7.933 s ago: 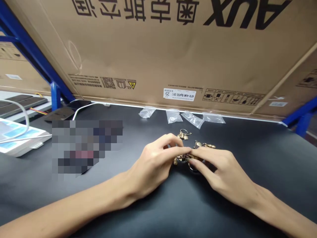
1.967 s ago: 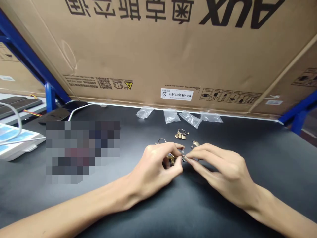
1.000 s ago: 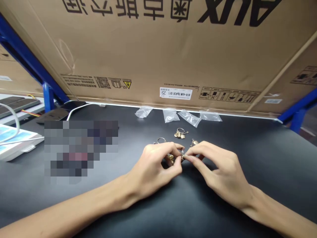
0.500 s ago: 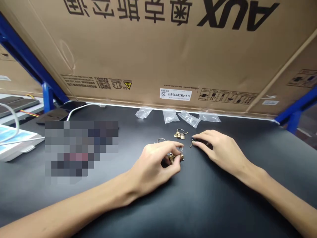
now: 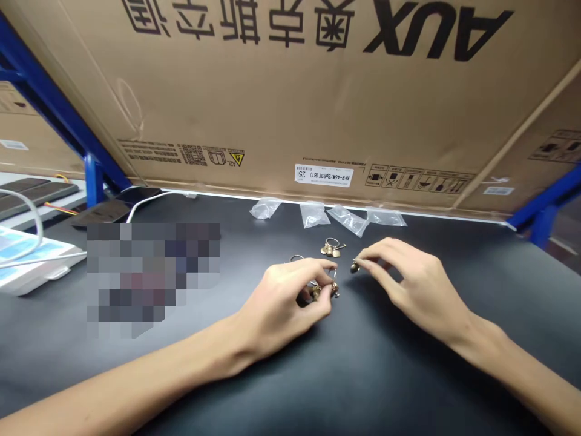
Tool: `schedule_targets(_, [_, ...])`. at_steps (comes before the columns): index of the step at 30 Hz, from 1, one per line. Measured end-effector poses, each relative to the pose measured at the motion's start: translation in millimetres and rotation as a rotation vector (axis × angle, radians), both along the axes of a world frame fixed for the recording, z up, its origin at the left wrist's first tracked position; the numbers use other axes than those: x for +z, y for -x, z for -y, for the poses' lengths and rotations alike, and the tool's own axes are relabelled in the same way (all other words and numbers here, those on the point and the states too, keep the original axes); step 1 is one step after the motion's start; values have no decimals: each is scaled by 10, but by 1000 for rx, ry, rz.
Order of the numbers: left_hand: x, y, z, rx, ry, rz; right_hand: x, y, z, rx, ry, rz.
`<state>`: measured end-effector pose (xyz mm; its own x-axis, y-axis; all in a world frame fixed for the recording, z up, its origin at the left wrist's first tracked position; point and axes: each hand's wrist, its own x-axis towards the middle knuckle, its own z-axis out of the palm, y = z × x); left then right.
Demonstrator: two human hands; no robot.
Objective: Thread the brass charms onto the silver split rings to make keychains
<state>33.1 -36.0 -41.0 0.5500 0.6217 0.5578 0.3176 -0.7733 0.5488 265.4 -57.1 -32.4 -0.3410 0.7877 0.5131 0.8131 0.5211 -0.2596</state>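
In the middle of the dark tabletop, my left hand (image 5: 290, 303) pinches a metal ring (image 5: 333, 275) between thumb and forefinger. Small brass charms (image 5: 334, 288) hang at its fingertips, and more brass pieces (image 5: 315, 292) show under the palm, partly hidden. Behind this hand, part of another ring (image 5: 296, 258) sticks out. My right hand (image 5: 403, 272) is closed at the fingertips on a small rounded brass charm (image 5: 354, 266), slightly apart from the left hand. Beyond both hands, a key ring with brass charms (image 5: 331, 248) lies on the table.
Several clear plastic bags (image 5: 314, 214) lie along the back edge, before a large cardboard box (image 5: 254, 103). Blue frame posts (image 5: 94, 180) stand at both sides. At left are a blurred-out area (image 5: 149, 272), a white cable (image 5: 143, 200) and a white box (image 5: 31, 266).
The piece in my right fingertips looked thin and key-like before and now looks rounded. My left hand stays in place on the ring. The view has shifted slightly.
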Motion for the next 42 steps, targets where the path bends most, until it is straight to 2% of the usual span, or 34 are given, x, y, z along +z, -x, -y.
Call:
schedule_targets(4, [-16,3,8,-2,-109,-66,66,135,121,120,40,-108])
schedule_targets(7, [-4,-4,26,4,-130,-113,62,199,171,183,41,-119])
schedule_targets(12, [18,-24,46,34,-149,-106,26,220,197,191,-26,-112])
schedule_targets(15, [23,-26,58,35,-58,-98,9,218,200,205,-43,-88])
schedule_targets(20, [79,10,22,18,192,-77,10,213,208,200,-88,-49])
schedule_targets(24, [93,53,-62,-53,69,-118,23,215,223,217,-112,-14])
schedule_targets(29, [42,93,-73,50,-74,-170,21,228,229,226,-111,-7])
schedule_targets(31, [35,100,-52,49,-119,-229,25,227,223,218,-127,-5])
schedule_targets(35, [42,81,-20,26,-111,-247,31,222,212,217,-140,16])
schedule_targets(39, [55,53,-6,137,-11,-211,17,228,215,244,-152,64])
schedule_targets(42, [60,60,-13,115,-95,-253,8,224,212,214,-190,77])
